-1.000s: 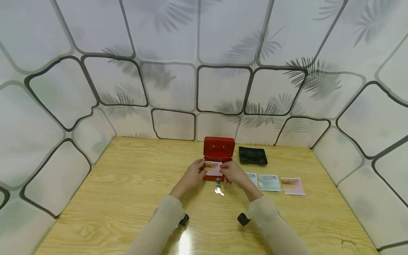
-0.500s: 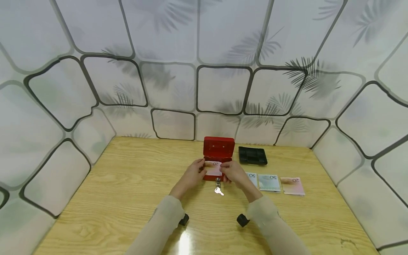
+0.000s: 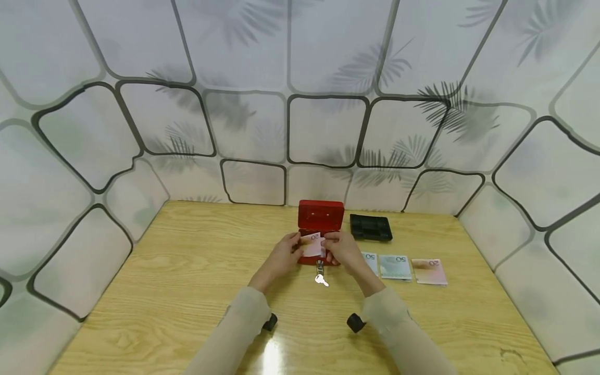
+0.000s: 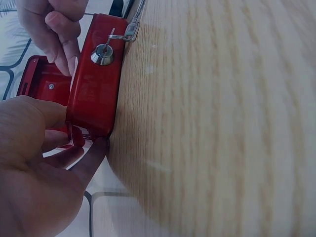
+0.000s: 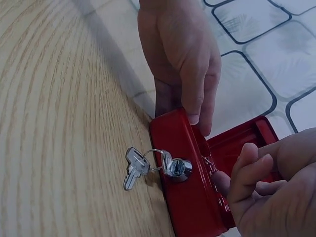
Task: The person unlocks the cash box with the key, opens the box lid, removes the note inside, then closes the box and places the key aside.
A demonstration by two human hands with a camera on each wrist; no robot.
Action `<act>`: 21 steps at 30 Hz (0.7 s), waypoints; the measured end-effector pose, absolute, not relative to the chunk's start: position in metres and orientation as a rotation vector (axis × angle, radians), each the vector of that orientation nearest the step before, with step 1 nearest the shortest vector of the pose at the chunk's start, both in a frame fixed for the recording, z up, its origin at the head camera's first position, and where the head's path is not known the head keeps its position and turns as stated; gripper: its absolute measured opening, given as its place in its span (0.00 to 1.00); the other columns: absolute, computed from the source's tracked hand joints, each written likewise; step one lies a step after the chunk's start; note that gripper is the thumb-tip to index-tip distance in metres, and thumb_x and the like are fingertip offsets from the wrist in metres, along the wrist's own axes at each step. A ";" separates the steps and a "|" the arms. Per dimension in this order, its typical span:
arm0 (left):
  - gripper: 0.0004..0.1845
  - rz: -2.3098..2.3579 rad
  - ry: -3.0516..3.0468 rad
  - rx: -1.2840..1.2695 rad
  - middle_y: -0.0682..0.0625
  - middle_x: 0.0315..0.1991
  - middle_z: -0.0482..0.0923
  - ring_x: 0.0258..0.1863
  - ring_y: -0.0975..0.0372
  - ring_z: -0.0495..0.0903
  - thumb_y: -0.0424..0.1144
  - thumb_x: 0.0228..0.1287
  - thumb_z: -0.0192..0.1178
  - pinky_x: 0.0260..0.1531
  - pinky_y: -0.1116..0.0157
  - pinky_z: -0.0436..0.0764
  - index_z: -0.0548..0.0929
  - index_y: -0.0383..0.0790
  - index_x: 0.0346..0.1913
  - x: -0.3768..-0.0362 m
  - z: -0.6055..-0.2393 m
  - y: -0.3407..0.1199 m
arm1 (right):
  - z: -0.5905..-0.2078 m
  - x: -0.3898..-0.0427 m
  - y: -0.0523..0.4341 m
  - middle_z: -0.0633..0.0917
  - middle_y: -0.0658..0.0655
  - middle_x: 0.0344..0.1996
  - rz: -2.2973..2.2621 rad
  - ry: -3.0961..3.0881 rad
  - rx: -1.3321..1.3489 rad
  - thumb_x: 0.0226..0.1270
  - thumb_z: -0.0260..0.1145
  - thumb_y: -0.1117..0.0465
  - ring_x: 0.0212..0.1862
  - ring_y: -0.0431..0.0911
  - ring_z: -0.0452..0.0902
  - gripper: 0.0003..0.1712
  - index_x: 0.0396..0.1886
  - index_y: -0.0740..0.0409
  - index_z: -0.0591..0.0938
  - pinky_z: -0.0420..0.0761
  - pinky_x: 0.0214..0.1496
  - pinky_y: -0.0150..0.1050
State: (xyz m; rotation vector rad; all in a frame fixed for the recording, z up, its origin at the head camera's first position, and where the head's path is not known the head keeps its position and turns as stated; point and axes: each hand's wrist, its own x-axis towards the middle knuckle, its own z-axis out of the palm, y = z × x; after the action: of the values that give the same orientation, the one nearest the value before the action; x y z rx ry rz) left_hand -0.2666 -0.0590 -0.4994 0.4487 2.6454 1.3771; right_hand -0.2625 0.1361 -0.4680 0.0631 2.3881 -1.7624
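A red cash box (image 3: 321, 214) stands on the table with its lid raised at the back. My left hand (image 3: 283, 255) grips its left wall, thumb over the rim and fingers outside, as the left wrist view shows. A pink 20 banknote (image 3: 311, 246) lies tilted in the box. My right hand (image 3: 344, 250) reaches over the right side and pinches the note's right end; its fingertips are partly hidden inside the box. At the front, a key sits in the lock (image 4: 102, 55), with a second key (image 5: 134, 168) hanging from its ring.
Right of the box, a black coin tray (image 3: 371, 228) lies near the back wall. In front of it are blue-green 50 notes (image 3: 395, 267) and a pink 20 note (image 3: 429, 272) in a row. A patterned cloth wall (image 3: 255, 125) surrounds the wooden table (image 3: 211, 250).
The pink banknote in the box has turned from lying straight to tilted, its right end lifted by my right hand. My left hand has stayed at the box's left side.
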 end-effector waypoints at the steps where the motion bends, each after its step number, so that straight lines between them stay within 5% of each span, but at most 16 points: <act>1: 0.30 1.382 2.643 0.452 0.34 0.77 0.61 0.73 0.44 0.66 0.31 0.78 0.56 0.70 0.49 0.69 0.62 0.27 0.77 -0.267 -0.500 -0.059 | -0.469 -0.264 0.136 0.81 0.62 0.23 -1.755 2.389 0.067 0.77 0.61 0.68 0.17 0.40 0.70 0.19 0.62 0.74 0.79 0.70 0.17 0.29; 13: 0.30 1.381 2.674 0.507 0.32 0.74 0.63 0.71 0.42 0.68 0.30 0.77 0.57 0.69 0.48 0.71 0.63 0.24 0.76 -0.268 -0.504 -0.061 | -0.473 -0.275 0.122 0.77 0.52 0.12 -1.523 2.603 -0.035 0.72 0.68 0.63 0.12 0.40 0.70 0.12 0.37 0.69 0.90 0.67 0.14 0.27; 21: 0.30 1.344 2.696 0.505 0.32 0.75 0.63 0.72 0.43 0.67 0.32 0.78 0.56 0.70 0.48 0.70 0.63 0.25 0.76 -0.269 -0.504 -0.060 | -0.471 -0.273 0.114 0.76 0.49 0.11 -1.455 2.689 0.001 0.70 0.67 0.65 0.13 0.39 0.70 0.11 0.31 0.68 0.89 0.66 0.15 0.28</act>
State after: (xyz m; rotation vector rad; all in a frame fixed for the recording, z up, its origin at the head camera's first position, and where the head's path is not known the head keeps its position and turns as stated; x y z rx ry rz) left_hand -0.2688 -0.0596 -0.5041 0.5045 2.6960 1.3443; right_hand -0.2729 0.1142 -0.4713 0.0010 2.6894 -1.4554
